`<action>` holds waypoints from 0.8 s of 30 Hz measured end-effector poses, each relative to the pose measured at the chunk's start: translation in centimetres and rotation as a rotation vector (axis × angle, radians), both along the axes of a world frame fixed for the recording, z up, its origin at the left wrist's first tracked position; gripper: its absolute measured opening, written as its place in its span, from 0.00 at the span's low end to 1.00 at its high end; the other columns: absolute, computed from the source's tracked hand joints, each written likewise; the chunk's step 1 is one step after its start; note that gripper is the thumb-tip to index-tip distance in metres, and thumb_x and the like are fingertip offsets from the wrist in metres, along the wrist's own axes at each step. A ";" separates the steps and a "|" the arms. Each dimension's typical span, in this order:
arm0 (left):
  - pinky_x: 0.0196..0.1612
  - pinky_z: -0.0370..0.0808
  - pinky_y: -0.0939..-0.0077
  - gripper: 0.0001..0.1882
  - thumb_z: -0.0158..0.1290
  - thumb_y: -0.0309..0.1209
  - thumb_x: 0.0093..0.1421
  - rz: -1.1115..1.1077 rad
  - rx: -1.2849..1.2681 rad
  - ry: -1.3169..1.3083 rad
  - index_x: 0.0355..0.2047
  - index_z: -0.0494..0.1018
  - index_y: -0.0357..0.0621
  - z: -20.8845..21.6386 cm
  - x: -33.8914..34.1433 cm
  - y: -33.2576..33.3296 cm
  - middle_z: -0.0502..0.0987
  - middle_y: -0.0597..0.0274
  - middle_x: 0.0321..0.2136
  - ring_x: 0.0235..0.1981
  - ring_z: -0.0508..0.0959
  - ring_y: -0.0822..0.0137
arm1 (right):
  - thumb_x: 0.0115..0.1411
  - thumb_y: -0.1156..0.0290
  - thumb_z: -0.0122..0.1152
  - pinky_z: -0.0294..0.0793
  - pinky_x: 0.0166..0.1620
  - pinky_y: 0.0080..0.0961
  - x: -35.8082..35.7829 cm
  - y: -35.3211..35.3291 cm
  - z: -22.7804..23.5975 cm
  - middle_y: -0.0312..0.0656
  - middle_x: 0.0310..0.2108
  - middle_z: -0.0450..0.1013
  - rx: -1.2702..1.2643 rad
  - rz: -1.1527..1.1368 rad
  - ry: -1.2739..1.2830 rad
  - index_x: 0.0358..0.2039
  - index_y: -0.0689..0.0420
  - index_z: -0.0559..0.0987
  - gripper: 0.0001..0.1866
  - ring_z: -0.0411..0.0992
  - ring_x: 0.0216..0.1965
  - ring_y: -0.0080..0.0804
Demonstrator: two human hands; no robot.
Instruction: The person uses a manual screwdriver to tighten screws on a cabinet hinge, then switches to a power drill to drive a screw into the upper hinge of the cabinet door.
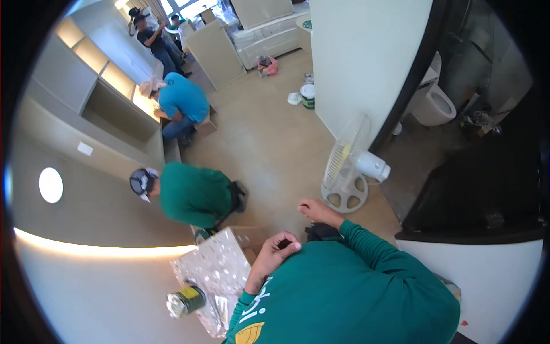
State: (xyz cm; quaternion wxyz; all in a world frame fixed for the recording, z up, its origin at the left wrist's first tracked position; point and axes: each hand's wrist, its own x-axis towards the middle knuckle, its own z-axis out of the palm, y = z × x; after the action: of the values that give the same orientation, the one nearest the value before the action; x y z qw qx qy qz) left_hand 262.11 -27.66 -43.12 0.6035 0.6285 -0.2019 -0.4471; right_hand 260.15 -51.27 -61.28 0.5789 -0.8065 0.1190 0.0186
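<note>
My left hand [274, 256] is in front of my body with the fingers curled toward the thumb. Whether anything small sits inside that curl is too hidden to make out. My right hand [319, 211] reaches forward over the floor, its fingers bent closed, and what they hold, if anything, does not show. The base of a white standing fan [350, 195] lies just beyond the right hand. Beside the left hand is a cardboard box [215, 261] covered with shiny plastic wrap. On its wrap stands a green and yellow paint can [192, 298].
A person in green [196, 194] bends close by on the left, and one in blue [184, 98] crouches farther off at a lit shelf [91, 54]. A white-lidded bucket [307, 96] stands by the white wall [366, 63]. Rightward, a doorway shows a toilet [435, 106].
</note>
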 end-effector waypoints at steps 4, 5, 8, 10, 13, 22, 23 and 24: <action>0.46 0.72 0.80 0.09 0.63 0.33 0.65 -0.164 0.117 0.041 0.37 0.77 0.43 1.4 7.6 -4.7 0.78 0.72 0.35 0.39 0.75 0.78 | 0.67 0.62 0.58 0.75 0.40 0.35 9.9 -0.8 4.3 0.45 0.33 0.79 0.014 0.156 -0.104 0.40 0.61 0.79 0.14 0.76 0.35 0.35; 0.47 0.72 0.79 0.09 0.63 0.34 0.65 -0.202 0.096 0.043 0.37 0.77 0.43 1.2 9.5 -5.9 0.78 0.72 0.35 0.40 0.75 0.78 | 0.68 0.61 0.57 0.75 0.40 0.34 11.7 -1.5 4.0 0.43 0.33 0.79 0.073 0.170 -0.058 0.40 0.61 0.79 0.14 0.76 0.35 0.33; 0.47 0.70 0.79 0.09 0.63 0.35 0.66 -0.290 0.028 0.131 0.37 0.77 0.43 -0.5 15.4 -8.4 0.77 0.72 0.36 0.41 0.74 0.78 | 0.69 0.61 0.56 0.75 0.39 0.30 16.4 -2.3 1.6 0.37 0.33 0.78 0.217 0.210 0.066 0.41 0.60 0.79 0.14 0.75 0.36 0.27; 0.47 0.70 0.79 0.09 0.63 0.34 0.66 -0.339 0.020 0.040 0.37 0.77 0.43 -1.4 19.8 -10.2 0.77 0.72 0.36 0.41 0.73 0.78 | 0.70 0.60 0.55 0.75 0.38 0.28 19.0 -4.0 0.1 0.34 0.34 0.78 0.285 0.219 0.133 0.42 0.60 0.79 0.14 0.74 0.36 0.24; 0.47 0.70 0.79 0.08 0.63 0.33 0.66 -0.391 -0.021 -0.011 0.36 0.76 0.44 -1.7 27.0 -11.9 0.76 0.72 0.35 0.41 0.73 0.78 | 0.68 0.59 0.57 0.75 0.38 0.33 22.9 -5.6 -4.6 0.41 0.33 0.79 0.306 0.169 0.160 0.40 0.61 0.80 0.16 0.75 0.34 0.29; 0.47 0.72 0.77 0.10 0.63 0.35 0.66 -0.492 -0.179 0.037 0.40 0.78 0.42 -0.1 51.9 -13.0 0.78 0.69 0.37 0.41 0.75 0.76 | 0.66 0.56 0.58 0.78 0.34 0.40 36.4 -15.0 -3.5 0.49 0.26 0.78 -0.493 0.332 0.507 0.33 0.62 0.82 0.19 0.78 0.31 0.37; 0.49 0.72 0.77 0.09 0.62 0.34 0.66 -0.528 -0.176 -0.016 0.41 0.78 0.42 0.4 54.2 -13.1 0.78 0.68 0.38 0.42 0.75 0.75 | 0.67 0.57 0.57 0.77 0.32 0.39 38.1 -16.2 -4.0 0.48 0.26 0.78 -0.425 0.178 0.459 0.33 0.62 0.82 0.19 0.78 0.31 0.36; 0.50 0.71 0.76 0.10 0.62 0.35 0.67 -0.545 -0.184 0.052 0.41 0.78 0.41 0.6 56.3 -13.3 0.79 0.68 0.38 0.43 0.75 0.75 | 0.67 0.58 0.57 0.76 0.30 0.37 38.9 -16.7 -4.6 0.47 0.26 0.78 -0.338 0.019 0.421 0.33 0.62 0.82 0.18 0.78 0.30 0.35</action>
State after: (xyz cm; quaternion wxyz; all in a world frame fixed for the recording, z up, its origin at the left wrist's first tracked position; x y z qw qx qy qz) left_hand 318.39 -40.95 -42.47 0.5206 0.4822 -0.3873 -0.5886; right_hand 299.09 -67.98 -65.83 0.3984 -0.8711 0.2305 0.1713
